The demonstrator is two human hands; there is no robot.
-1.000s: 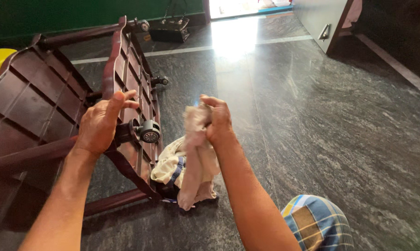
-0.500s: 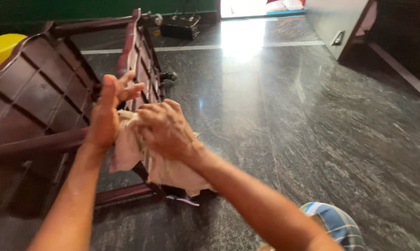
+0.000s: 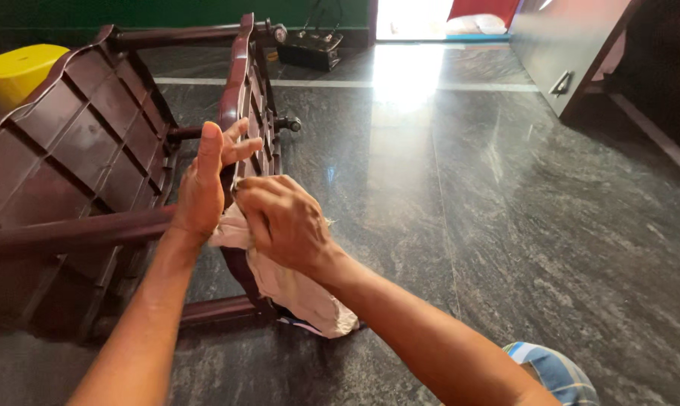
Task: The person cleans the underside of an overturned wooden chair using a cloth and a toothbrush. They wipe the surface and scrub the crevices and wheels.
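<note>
Under the right hand (image 3: 283,222), the fingers (image 3: 261,197) curl tightly around a pale cloth (image 3: 295,289), pressing its bunched top against the edge of an overturned maroon plastic chair (image 3: 77,143). Most of the cloth hangs below and behind those fingers, trailing down to the dark polished floor (image 3: 505,225). Just beside them, the left hand (image 3: 204,184) stands nearly flat and upright, fingers (image 3: 235,143) spread wide and gripping nothing, its palm braced against the same chair edge with the cloth's upper corner touching it. Beyond both hands, the chair lies on its side, ribbed underside showing. Farther off, a yellow tub (image 3: 20,71) sits behind the chair, a dark boxy device (image 3: 310,53) rests near a bright doorway, and a checked garment (image 3: 554,372) shows by the right forearm.
</note>
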